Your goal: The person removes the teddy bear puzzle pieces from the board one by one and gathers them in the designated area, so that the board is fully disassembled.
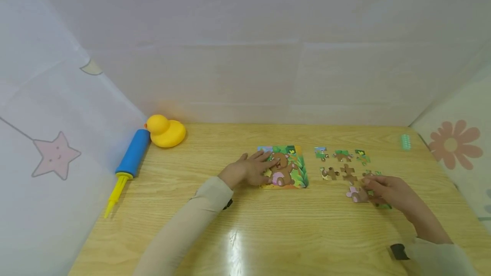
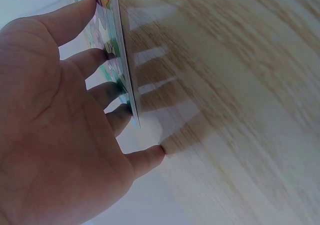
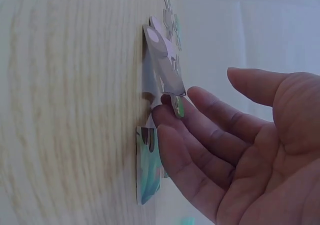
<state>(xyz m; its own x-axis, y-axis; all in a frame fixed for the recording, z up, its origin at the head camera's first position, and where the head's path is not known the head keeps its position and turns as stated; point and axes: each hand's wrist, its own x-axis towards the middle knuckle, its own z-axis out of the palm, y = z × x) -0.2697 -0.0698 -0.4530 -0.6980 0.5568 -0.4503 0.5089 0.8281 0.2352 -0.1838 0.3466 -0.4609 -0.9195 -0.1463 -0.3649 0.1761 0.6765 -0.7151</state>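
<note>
In the head view my left hand [image 1: 251, 169] lies across the left side of a bear picture board [image 1: 281, 178], fingers spread. The left wrist view shows several fingertips on the board's face [image 2: 112, 35], and the little finger on the table. My right hand [image 1: 389, 190] is among loose puzzle pieces at the right. A pink and brown puzzle piece [image 3: 162, 60] stands tilted, one edge raised off the table, right at the right index fingertip. The right thumb [image 3: 255, 82] is apart from it. Below the fingers lies a green puzzle piece [image 3: 149, 167].
More loose pieces, such as a brown bear piece [image 1: 348, 173], lie between the board and my right hand. A yellow rubber duck [image 1: 168, 133] and a blue and yellow hand pump [image 1: 134, 152] are at the left. A small green object [image 1: 405, 142] sits back right.
</note>
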